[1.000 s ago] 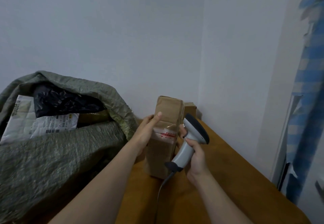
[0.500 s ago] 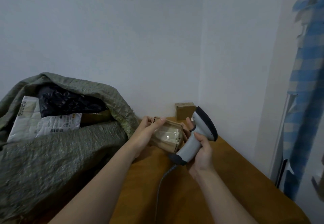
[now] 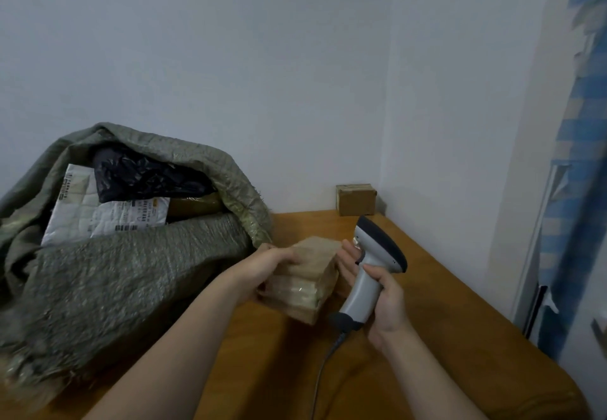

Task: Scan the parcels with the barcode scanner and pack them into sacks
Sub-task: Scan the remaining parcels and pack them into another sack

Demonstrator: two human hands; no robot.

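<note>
My left hand (image 3: 262, 270) grips a brown cardboard parcel (image 3: 303, 283), blurred by motion and held just above the wooden table (image 3: 443, 321). My right hand (image 3: 381, 301) holds a grey barcode scanner (image 3: 371, 271) by its handle, head pointing up and left, right beside the parcel; my fingertips touch the parcel's right end. The scanner's cable hangs toward the table's front. An open green woven sack (image 3: 124, 275) lies on the left with a white mailer (image 3: 98, 209) and a black bag parcel (image 3: 144, 179) showing in its mouth.
A small cardboard box (image 3: 356, 199) sits in the far corner of the table against the wall. White walls close the back and right. A blue checked curtain (image 3: 578, 189) hangs at the far right beyond the table edge.
The parcel stood upright a second ago; my left hand has tipped and turned it onto its side and brought it lower and nearer. The scanner hand has stayed beside it.
</note>
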